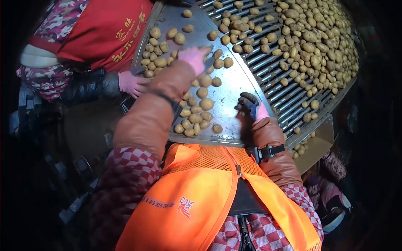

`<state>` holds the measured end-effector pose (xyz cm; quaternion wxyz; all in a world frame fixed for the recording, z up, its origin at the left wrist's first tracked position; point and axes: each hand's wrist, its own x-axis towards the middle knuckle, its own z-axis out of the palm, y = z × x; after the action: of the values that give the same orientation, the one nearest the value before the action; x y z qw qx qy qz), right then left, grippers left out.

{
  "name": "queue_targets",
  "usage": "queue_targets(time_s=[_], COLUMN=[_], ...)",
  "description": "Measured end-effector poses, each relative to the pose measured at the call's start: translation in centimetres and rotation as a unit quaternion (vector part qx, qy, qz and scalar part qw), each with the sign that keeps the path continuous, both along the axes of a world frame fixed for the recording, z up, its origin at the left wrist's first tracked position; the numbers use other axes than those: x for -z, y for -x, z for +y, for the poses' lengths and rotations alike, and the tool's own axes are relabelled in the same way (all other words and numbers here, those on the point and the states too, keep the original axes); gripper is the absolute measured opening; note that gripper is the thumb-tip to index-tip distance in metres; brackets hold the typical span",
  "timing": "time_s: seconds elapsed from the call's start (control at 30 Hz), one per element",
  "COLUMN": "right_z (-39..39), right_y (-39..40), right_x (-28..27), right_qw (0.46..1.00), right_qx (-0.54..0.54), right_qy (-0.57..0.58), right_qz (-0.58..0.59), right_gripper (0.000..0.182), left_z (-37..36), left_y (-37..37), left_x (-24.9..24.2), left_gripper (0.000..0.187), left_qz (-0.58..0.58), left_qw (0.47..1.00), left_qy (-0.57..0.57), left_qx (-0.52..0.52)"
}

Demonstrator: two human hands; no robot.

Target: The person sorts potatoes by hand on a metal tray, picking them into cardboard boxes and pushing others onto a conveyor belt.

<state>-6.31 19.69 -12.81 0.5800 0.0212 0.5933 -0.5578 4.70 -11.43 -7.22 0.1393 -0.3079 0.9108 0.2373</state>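
Observation:
My left hand (194, 58), in a pink glove with grey on the fingers, reaches over the metal sorting table (228, 94). It is smeared by motion, but its fingers look stretched out and apart. Loose potatoes (206, 103) lie under and around it, and it may be touching some. My right hand (253, 106), in a pink and dark glove, hovers near the table's right side by the roller bars. Its fingers are bent and apart, with nothing seen between them.
Roller bars (268, 69) slope beside the table, carrying a large potato heap (320, 42). A co-worker in a red apron (106, 35) stands at left, one pink-gloved hand (132, 83) at the table edge. A cardboard box (316, 144) with potatoes sits below right.

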Motion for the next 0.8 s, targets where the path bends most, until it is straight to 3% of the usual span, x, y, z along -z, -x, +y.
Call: queue_targets(time_s=[0.07,0.13,0.17,0.2,0.27,0.33,0.37,0.4,0.47,0.5,0.53,0.57,0.6,0.67,0.7,0.73,0.8], right_z=[1.0,2.5,2.5,3.8,6.8,8.2,8.6,11.0,7.7,5.3,3.9,2.4,0.8,-1.7,-2.5,-3.0,-1.7], right_y=[-0.3,0.2,0.2,0.7,1.9,1.9,1.7,1.3,-2.1,-3.8,-4.5,-5.2,-6.1,-6.7,-6.7,-6.8,-6.0], right_x=[-0.3,1.6,-0.6,0.6,2.1,0.1,-0.1,6.0,2.7,0.3,1.5,2.7,2.6,1.0,0.5,0.3,-1.2], right_qw=[0.996,0.995,0.994,0.99,0.897,0.943,0.938,0.928,0.966,0.981,0.976,0.966,0.947,0.897,0.893,0.954,0.956], right_qx=[0.074,0.092,0.064,0.072,-0.05,-0.064,-0.107,-0.097,-0.105,-0.115,-0.179,-0.242,-0.306,-0.398,-0.402,-0.283,-0.257], right_qy=[0.023,0.036,-0.008,-0.001,-0.067,-0.123,-0.129,-0.088,-0.073,-0.079,-0.064,-0.047,-0.005,0.093,0.122,0.093,0.14], right_qz=[-0.047,0.019,0.085,0.12,0.435,0.303,0.303,0.348,0.225,0.132,0.105,0.081,0.096,0.167,0.161,-0.027,-0.018], right_gripper=[0.042,0.045,0.041,0.039,0.041,0.045,0.048,0.054,0.06,0.063,0.065,0.068,0.067,0.065,0.064,0.065,0.067], left_z=[2.4,4.1,4.8,5.4,6.0,6.5,7.0,8.0,11.0,12.9,15.0,17.0,18.0,18.4,17.7,16.2,14.9], left_y=[-3.6,-8.1,-9.9,-11.4,-14.6,-17.3,-18.2,-18.5,-18.0,-17.5,-16.3,-15.4,-15.3,-14.9,-15.3,-15.9,-16.8], left_x=[-1.5,1.1,0.9,0.5,0.5,0.7,0.3,-0.2,-0.9,1.7,0.5,-0.2,1.8,1.7,1.3,0.7,0.6], left_gripper=[0.052,0.048,0.048,0.048,0.049,0.051,0.043,0.041,0.036,0.035,0.041,0.043,0.046,0.047,0.047,0.047,0.046], left_qz=[-0.032,0.056,0.038,0.02,0.025,0.069,-0.008,0.0,0.017,0.143,0.206,0.164,0.181,0.087,0.083,0.079,0.059], left_qw=[0.999,0.991,0.993,0.995,0.994,0.988,0.986,0.981,0.964,0.946,0.965,0.98,0.966,0.965,0.972,0.978,0.985], left_qy=[0.006,0.091,0.087,0.082,0.098,0.135,0.162,0.188,0.242,0.262,0.134,0.113,0.157,0.179,0.176,0.172,0.164], left_qx=[0.015,0.075,0.068,0.059,0.03,-0.007,-0.028,-0.056,-0.113,-0.127,-0.097,-0.013,0.097,0.173,0.132,0.093,0.004])
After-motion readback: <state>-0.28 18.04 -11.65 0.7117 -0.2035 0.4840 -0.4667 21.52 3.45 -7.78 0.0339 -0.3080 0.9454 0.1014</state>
